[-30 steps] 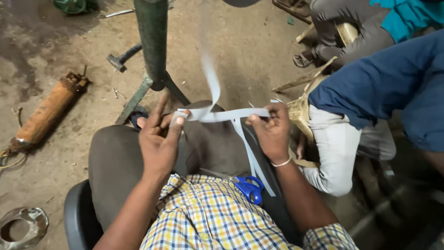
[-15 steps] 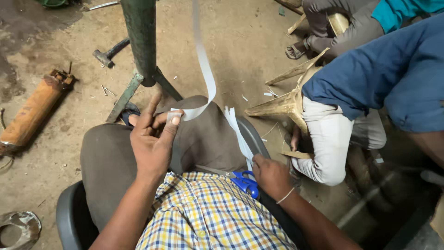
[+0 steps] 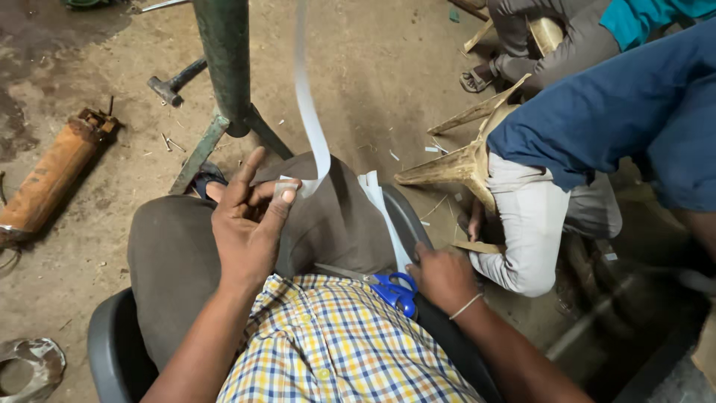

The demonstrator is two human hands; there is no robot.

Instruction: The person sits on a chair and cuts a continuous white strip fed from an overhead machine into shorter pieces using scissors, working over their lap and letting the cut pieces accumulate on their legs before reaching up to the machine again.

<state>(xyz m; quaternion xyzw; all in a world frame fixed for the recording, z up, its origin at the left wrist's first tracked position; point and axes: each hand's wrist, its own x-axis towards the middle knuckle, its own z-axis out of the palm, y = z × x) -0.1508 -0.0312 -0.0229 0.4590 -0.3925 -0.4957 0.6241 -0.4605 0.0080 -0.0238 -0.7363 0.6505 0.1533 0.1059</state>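
Rust covers the long orange metal cylinder lying on the dirt floor at the far left, with a crumpled piece of grey metal sheet near the bottom corner. Further right a dark hammer lies on the ground just beside the green metal post, whose angled legs spread toward the person's brown-trousered lap. The person sits in a black plastic chair and wears a yellow, blue and white checked shirt.

The left hand is raised over the lap; its thumb and forefinger pinch the lower end of a long thin white strip, which curves up and runs out of the top of the view. The other fingers are spread loosely. A second white strip lies down the right thigh toward the blue-handled scissors resting at the waist.

The right hand is low at the person's right side, just beside and touching the scissor handles; whether its fingers close around them cannot be told.

To the right, another person in a dark blue shirt sleeve and off-white trousers sits close by a pale wooden stool tipped on its side. At the top right a third person's sandalled foot rests on the floor.
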